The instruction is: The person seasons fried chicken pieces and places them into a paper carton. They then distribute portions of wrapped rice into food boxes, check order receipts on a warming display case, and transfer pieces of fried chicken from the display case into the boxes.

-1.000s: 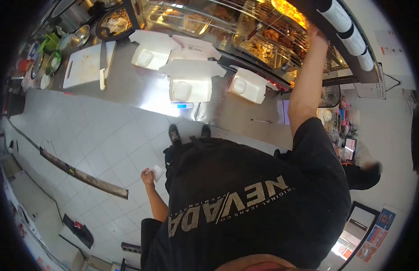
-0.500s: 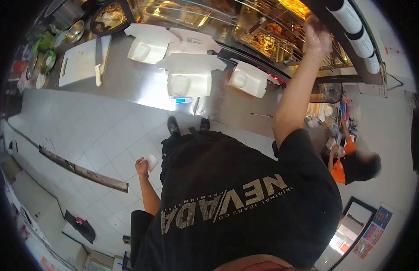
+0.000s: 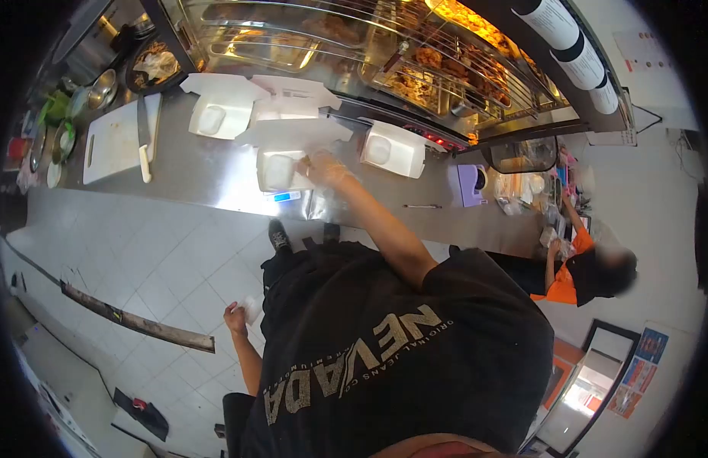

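Note:
My right hand, which looks to be in a thin clear glove, is over the right side of the middle open white box. Its fingers are drawn together; motion blur hides what they hold. A round white container sits inside that box, and a small blue-lit display shows at its front edge. Low on the left, away from the counter, my left hand is closed on a whitish translucent piece. More open boxes stand to the left and right.
Behind the counter is a lit food warmer with racks. A cutting board bears a knife. A pen and a purple tape dispenser lie right. Another person in orange and black works far right.
My right hand has come out from the warmer, down and left to the middle box. My left hand stays low with the whitish piece. The purple dispenser now shows fully.

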Available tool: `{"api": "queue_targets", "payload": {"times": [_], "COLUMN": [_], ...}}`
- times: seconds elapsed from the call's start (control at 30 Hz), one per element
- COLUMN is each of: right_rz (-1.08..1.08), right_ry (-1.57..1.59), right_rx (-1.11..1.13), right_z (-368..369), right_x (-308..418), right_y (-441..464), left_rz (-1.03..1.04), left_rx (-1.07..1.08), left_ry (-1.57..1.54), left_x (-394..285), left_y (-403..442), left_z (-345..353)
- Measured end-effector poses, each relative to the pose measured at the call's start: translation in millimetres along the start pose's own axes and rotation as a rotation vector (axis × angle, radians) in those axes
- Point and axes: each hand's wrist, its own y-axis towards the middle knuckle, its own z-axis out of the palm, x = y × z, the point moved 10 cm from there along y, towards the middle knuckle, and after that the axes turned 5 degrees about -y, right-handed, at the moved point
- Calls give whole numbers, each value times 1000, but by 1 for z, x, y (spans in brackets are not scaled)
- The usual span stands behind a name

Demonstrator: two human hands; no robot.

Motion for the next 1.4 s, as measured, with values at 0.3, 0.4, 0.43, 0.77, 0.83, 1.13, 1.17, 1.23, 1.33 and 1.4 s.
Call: {"api": "queue_targets", "payload": {"times": [0.3, 0.4, 0.43, 0.77, 0.83, 1.13, 1.17, 1.23, 1.33, 1.4], "right_rz": [-47, 165, 232, 323, 315, 135, 95, 1, -149, -249], "right_ry": [-1007, -1124, -1059, -814, -729, 571, 805, 1217, 1682, 1880], "right_rx": [-1182, -809, -676, -531, -573, -889, -901, -881, -766, -647], "right_z": [-390, -441, -454, -473, -480, -494, -486, -475, -443, -417], "right_x": [0, -70, -93, -121, -122, -179, -185, -197, -195, -174], "right_y": [-99, -21, 1, 64, 67, 23, 20, 18, 6, -14], "left_rz": [15, -1, 56, -15, -38, -72, -67, -61, -23, -22], "left_rx": [-65, -81, 3, -65, -101, -101, -93, -80, -36, -56], "left_ry": [-156, -148, -188, -53, -74, -131, -136, -107, -117, -113], "left_x": [48, 44, 43, 32, 34, 47, 43, 36, 36, 33], "left_y": [-12, -16, -17, -19, -24, -29, -30, -29, -22, -18], "left_z": [-9, 5, 10, 14, 8, -1, 0, 3, 0, -4]}}
